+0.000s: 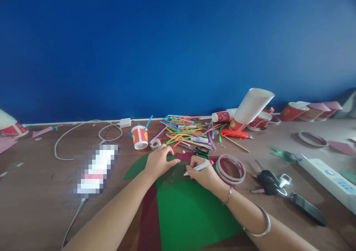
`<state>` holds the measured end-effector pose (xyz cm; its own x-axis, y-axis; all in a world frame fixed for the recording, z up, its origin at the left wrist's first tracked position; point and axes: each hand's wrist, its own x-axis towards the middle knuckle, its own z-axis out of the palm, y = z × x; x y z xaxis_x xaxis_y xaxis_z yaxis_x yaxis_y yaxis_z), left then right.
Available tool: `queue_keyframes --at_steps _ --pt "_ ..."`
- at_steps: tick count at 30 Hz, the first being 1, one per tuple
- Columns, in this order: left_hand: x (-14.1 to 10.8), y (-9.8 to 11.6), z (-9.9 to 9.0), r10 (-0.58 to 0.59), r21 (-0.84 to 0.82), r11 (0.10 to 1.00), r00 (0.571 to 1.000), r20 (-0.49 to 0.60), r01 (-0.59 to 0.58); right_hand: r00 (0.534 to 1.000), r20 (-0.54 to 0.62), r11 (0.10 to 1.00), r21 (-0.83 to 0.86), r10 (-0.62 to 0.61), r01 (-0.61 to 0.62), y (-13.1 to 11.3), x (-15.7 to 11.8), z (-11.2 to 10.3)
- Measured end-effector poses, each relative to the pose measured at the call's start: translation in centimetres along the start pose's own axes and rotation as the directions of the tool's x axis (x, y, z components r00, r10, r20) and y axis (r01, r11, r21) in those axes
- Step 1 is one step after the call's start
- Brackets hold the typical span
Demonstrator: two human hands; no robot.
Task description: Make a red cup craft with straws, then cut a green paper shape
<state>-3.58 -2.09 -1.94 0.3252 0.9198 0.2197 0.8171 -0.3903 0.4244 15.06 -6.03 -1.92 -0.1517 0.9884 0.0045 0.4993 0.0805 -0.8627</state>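
Note:
A white marker (202, 165) with a red end is held in my right hand (204, 175), its tip down near the upper part of a green sheet (191, 214). My left hand (160, 162) rests at the sheet's upper left, thumb and fingers apart, with nothing held. Dark red paper (147, 221) shows under and beside the green sheet. A smaller green piece (137, 167) lies left of my left hand. Black-handled scissors (201, 150) lie just beyond my hands, and rolls of tape (230, 169) sit right of my right hand.
Colourful sticks (183, 130) lie in a pile by the wall. A paper cup (139, 136), a stack of cups (251, 106) and an orange cutter (235, 133) are nearby. A phone (97, 169) is at left; keys (268, 182) and a power strip (330, 180) are at right.

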Motion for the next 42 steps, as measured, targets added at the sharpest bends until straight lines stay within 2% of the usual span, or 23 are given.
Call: queue_keyframes --at_steps 3,7,11,15,19,23,28,42 --pt "0.03 0.05 -0.01 -0.001 0.006 1.000 1.000 -0.006 0.001 1.000 -0.014 1.000 -0.016 -0.015 0.015 0.02 0.02 0.03" --pt "0.07 0.19 -0.09 -0.016 -0.004 1.000 1.000 0.001 0.016 0.999 0.041 1.000 0.010 -0.010 0.009 -0.04 0.00 -0.01" --pt "0.09 0.25 -0.17 -0.024 -0.014 1.000 1.000 0.008 0.024 1.000 0.000 1.000 -0.007 -0.012 0.012 -0.08 0.03 -0.03" --pt "0.12 0.31 -0.21 -0.031 -0.018 0.999 1.000 0.007 0.031 0.999 0.048 1.000 0.026 -0.003 0.001 -0.01 0.03 -0.01" --pt "0.15 0.36 -0.22 -0.045 -0.021 0.999 0.999 0.009 0.045 1.000 0.020 1.000 0.018 -0.009 0.009 -0.05 -0.01 -0.03" --pt "0.17 0.34 -0.21 -0.032 -0.022 0.999 0.999 0.001 0.032 0.999 0.053 1.000 0.022 -0.001 0.000 -0.20 -0.02 -0.08" --pt "0.17 0.41 -0.26 -0.041 -0.024 0.999 0.999 0.005 0.041 1.000 0.013 1.000 0.014 -0.014 0.014 -0.22 0.02 -0.03" --pt "0.13 0.31 -0.22 -0.016 -0.012 1.000 1.000 -0.008 0.016 0.999 0.035 1.000 0.028 0.010 -0.011 -0.42 -0.06 -0.01"
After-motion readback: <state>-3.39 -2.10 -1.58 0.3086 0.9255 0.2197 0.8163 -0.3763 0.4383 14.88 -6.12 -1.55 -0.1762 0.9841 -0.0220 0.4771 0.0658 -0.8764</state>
